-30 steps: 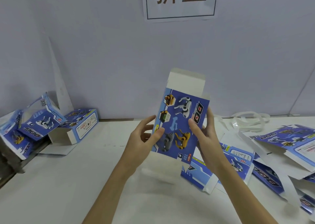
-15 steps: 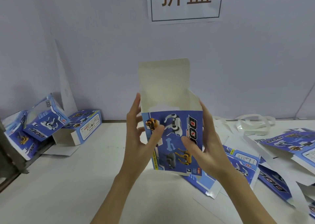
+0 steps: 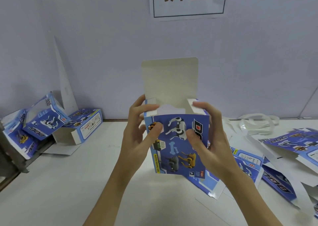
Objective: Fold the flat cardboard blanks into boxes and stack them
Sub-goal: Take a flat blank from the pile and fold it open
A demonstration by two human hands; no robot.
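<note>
The blue box (image 3: 178,145) is held upright above the table (image 3: 72,182), long axis vertical, open end up, its white lid flap (image 3: 170,81) standing. The left hand (image 3: 137,139) and right hand (image 3: 208,139) grip its sides, fingertips pressing the small side flaps inward.

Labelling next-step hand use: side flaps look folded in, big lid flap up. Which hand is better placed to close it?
Marginally the right hand: its fingertips sit on the right side flap just under the upright lid flap, while the left hand steadies the box.
</note>
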